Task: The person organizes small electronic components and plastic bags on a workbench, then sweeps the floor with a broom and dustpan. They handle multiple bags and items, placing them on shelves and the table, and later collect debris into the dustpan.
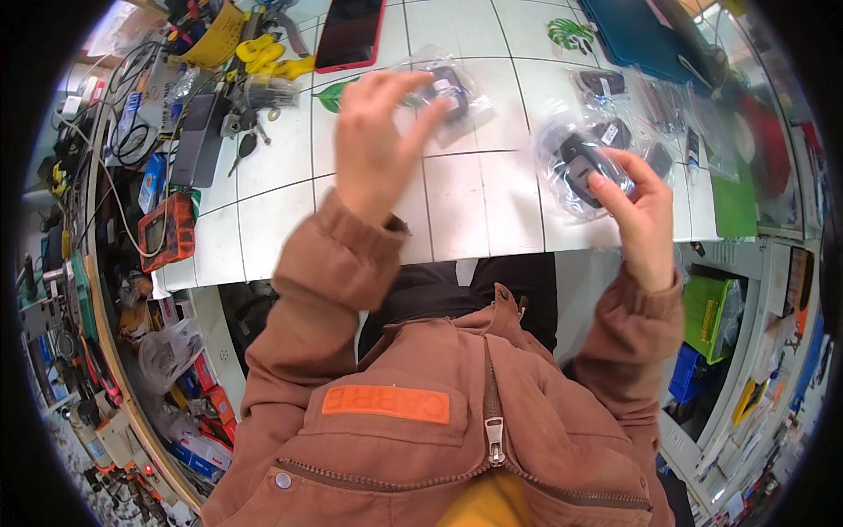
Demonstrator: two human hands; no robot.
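Observation:
Blurred by motion, my left hand is over the table with thumb and fingers apart. Its fingertips overlap the near side of a dark key fob in a clear plastic bag; I cannot tell whether they touch. My right hand pinches another bagged key fob, dark with a grey panel, thumb on top. Behind that hand lie more bagged dark fobs, one bearing a white label and another farther back.
The white tiled-pattern tabletop carries a red-edged phone, a teal case and a green mat. Loose keys, yellow-handled tools, a dark phone-like device and an orange handheld device crowd the left.

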